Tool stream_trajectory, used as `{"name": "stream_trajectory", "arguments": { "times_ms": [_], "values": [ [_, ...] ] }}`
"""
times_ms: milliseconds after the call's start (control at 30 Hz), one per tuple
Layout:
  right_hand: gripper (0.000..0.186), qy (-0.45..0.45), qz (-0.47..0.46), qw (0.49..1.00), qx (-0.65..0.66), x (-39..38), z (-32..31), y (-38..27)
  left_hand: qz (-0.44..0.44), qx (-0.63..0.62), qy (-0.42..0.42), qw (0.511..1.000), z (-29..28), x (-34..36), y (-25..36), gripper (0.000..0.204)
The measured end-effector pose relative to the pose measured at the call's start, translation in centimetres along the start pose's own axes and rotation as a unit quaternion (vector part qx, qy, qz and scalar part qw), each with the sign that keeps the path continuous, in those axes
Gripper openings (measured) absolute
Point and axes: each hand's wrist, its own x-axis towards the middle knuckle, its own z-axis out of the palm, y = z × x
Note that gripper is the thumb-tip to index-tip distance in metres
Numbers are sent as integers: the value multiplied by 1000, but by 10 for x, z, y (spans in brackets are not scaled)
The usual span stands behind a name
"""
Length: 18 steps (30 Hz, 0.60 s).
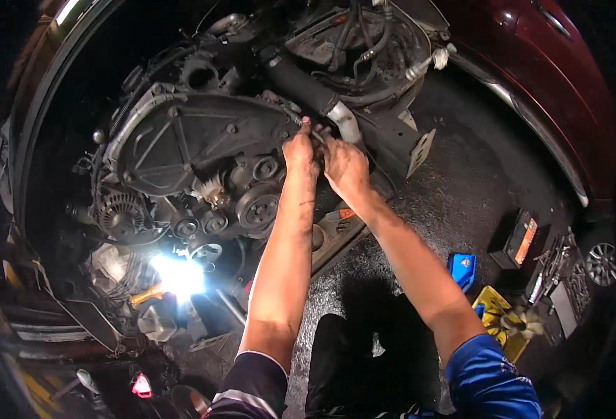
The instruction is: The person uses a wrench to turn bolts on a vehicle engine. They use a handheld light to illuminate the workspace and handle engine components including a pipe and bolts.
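Note:
Both hands are at the engine, just right of the large dark timing cover [196,133]. My left hand [299,150] has its fingers curled at a small part or fitting, thumb pointing up. My right hand [344,164] is beside it, fingers bent round something that I cannot make out, hidden by the hands. A black hose with a silver end [294,77] runs down to just above them. Pulleys [257,208] sit below and left of my left hand, and an alternator [119,213] is farther left.
A bright work lamp [182,274] glares at lower left. On the wet floor at right lie a car battery [514,237], a blue case [461,272], a yellow container [503,321] and several wrenches [559,272]. A dark red car panel [545,91] borders the upper right.

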Motion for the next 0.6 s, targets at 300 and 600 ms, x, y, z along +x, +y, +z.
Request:
{"name": "stream_trajectory", "arguments": {
  "times_ms": [300,600],
  "values": [
    [35,-97,586,403,696,12,-41,-19,-126,-57,-15,990,-6,18,20,39],
    [28,-95,489,826,265,5,-31,-33,131,335,56,931,-11,-10,4,51]
  ]
}}
